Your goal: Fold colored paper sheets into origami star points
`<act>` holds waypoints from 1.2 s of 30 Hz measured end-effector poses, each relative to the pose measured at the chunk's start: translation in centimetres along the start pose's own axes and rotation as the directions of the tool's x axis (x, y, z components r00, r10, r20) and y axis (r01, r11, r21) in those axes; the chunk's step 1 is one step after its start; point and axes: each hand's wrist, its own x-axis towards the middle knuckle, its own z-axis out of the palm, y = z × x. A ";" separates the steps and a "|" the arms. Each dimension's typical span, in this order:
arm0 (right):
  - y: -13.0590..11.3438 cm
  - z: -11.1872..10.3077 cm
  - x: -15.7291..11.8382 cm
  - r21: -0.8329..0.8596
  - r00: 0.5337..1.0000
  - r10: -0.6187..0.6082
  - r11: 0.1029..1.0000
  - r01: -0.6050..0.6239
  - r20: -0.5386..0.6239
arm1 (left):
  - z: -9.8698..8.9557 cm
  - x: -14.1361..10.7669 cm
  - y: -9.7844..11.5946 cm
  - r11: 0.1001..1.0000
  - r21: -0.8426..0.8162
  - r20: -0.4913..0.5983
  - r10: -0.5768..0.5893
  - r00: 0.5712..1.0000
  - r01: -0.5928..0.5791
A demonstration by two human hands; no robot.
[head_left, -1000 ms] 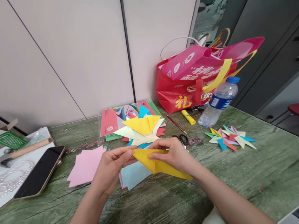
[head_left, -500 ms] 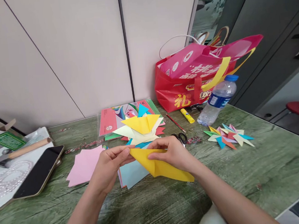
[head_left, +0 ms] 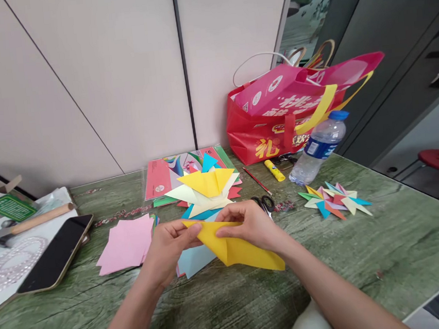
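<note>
A partly folded sheet of yellow paper (head_left: pixel 231 246) is held up between both hands, above the table's middle. My left hand (head_left: pixel 173 246) pinches its left corner between thumb and fingers. At its upper edge, my right hand (head_left: pixel 248 224) grips the sheet, thumb in front and fingers behind. Light blue paper (head_left: pixel 195 261) lies under the yellow sheet, partly covered. Just beyond are folded paper pieces in yellow (head_left: pixel 208 182), cream and blue, heaped together. A stack of pink paper squares (head_left: pixel 126 245) rests left of my left hand.
Black-handled scissors (head_left: pixel 264 204), a red pencil (head_left: pixel 257 180) and a yellow glue stick (head_left: pixel 274 170) lie behind my right hand. Rightward are a water bottle (head_left: pixel 319 147), a multicoloured paper star (head_left: pixel 337 198) and a red bag (head_left: pixel 277 117). A phone (head_left: pixel 55 252) and hammer (head_left: pixel 34 222) lie left.
My left hand has shifted its pinch slightly inward along the yellow paper's left corner. The right hand keeps nearly the same grip.
</note>
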 end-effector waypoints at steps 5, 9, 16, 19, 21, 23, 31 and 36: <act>0.3 -0.3 0.2 0.013 0.999 0.046 0.999 -0.047 0.024 | 0.3 -0.1 0.2 0.998 0.036 -0.017 0.047 0.999 -0.046; 0.5 -0.5 0.2 0.028 0.995 0.078 0.996 -0.080 0.055 | 0.4 -0.2 0.4 0.991 0.097 -0.011 0.090 0.996 -0.088; 0.6 -0.7 0.1 0.115 0.990 0.102 0.987 -0.113 0.095 | 0.2 -0.1 0.5 0.984 0.134 -0.032 0.119 0.992 -0.114; 0.4 -0.5 0.1 0.108 0.993 0.112 0.987 -0.115 0.040 | 0.1 -0.1 0.4 0.989 0.111 -0.066 0.107 0.992 -0.099; 0.2 -0.3 0.0 0.142 0.992 0.126 0.982 -0.124 -0.001 | 0.2 -0.1 0.3 0.992 0.072 -0.084 0.108 0.991 -0.102; 0.0 -0.1 0.0 0.200 0.987 0.155 0.969 -0.145 -0.035 | 0.3 0.0 0.1 0.996 0.025 -0.049 0.090 0.995 -0.089; -0.1 0.2 0.1 0.346 0.973 0.207 0.924 -0.162 -0.099 | 1.5 0.0 -1.6 0.999 0.015 0.072 -0.033 0.997 0.032; 0.2 0.3 0.1 0.411 0.977 0.193 0.901 -0.139 -0.092 | 1.3 0.2 -2.1 1.000 -0.006 0.028 -0.011 1.000 0.011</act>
